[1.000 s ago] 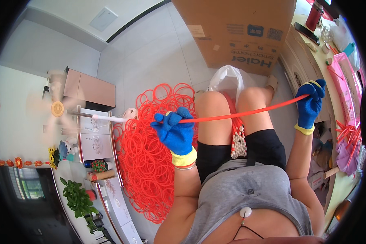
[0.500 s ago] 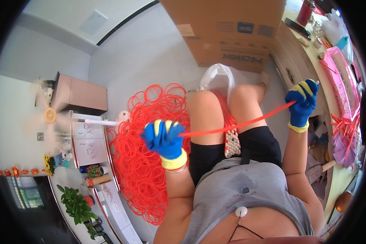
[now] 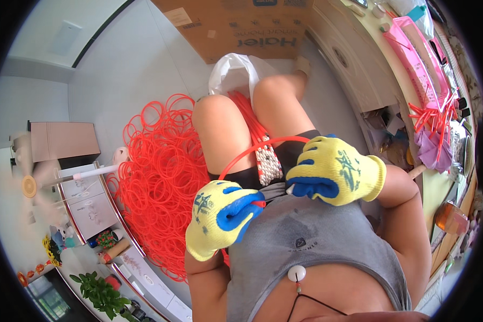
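Note:
A single red plastic tube (image 3: 268,143) arches between my hands over my lap. My left hand (image 3: 222,217), in a yellow knit glove with a blue palm, is closed round one end, and a red tip pokes out past its fingers. My right hand (image 3: 335,170), gloved alike, grips the other end; a small white tip (image 3: 290,190) shows at its thumb. The two tube ends point toward each other, a gap apart. Between my thighs lies a bundle of red tubes (image 3: 247,114), its near ends a cluster of pale tips (image 3: 269,163).
A large heap of red rings (image 3: 163,188) covers the floor left of my legs. A white plastic bag (image 3: 225,70) stands between my knees, before a cardboard box (image 3: 241,32). At right, a long table holds a pink box (image 3: 413,64) and loose red tubes (image 3: 434,115). A fan (image 3: 29,185) whirls at left.
Both hands have come in from wide apart and turned, backs now up. The tube, stretched nearly straight before, is bent into an arch. The view has shifted right.

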Demonstrator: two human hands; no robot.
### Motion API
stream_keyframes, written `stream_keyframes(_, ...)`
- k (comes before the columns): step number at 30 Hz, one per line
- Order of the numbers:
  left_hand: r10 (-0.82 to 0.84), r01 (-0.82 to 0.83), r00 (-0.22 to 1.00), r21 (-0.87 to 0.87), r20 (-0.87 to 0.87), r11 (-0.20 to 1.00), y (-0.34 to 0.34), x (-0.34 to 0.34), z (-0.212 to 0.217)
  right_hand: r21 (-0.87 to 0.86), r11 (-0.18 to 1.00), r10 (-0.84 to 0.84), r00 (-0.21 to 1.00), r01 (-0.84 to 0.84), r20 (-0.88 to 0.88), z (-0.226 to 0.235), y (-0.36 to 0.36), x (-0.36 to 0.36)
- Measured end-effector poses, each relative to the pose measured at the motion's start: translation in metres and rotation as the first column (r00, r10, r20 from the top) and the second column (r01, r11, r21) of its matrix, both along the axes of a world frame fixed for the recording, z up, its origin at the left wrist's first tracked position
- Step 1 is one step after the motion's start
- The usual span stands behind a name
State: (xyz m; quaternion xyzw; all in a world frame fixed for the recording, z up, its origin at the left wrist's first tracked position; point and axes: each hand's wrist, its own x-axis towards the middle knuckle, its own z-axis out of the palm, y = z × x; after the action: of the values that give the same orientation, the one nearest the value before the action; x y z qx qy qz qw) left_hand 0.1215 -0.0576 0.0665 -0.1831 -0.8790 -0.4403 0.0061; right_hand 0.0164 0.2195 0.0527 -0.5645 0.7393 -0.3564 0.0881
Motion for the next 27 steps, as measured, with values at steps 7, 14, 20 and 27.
stream_keyframes(7,0.058,-0.062,0.998,-0.1,-0.036,0.993,0.023,0.003,-0.006,0.13,0.989,-0.071,0.997,0.076,-0.039,-0.003,-0.011,0.018)
stream_keyframes(14,0.016,-0.02,0.999,-0.137,-0.029,0.99,0.023,0.001,-0.005,-0.018,0.999,-0.042,0.984,0.039,-0.175,-0.034,-0.007,0.027)
stream_keyframes(20,-0.066,0.064,0.998,-0.228,0.001,0.971,0.025,0.003,-0.015,0.254,0.967,0.017,0.994,0.012,-0.111,-0.026,-0.011,0.033)
stream_keyframes(27,-0.03,0.031,0.999,-0.09,0.013,0.995,0.021,0.003,-0.025,0.095,0.993,0.075,0.996,-0.069,-0.054,-0.032,-0.011,0.016)
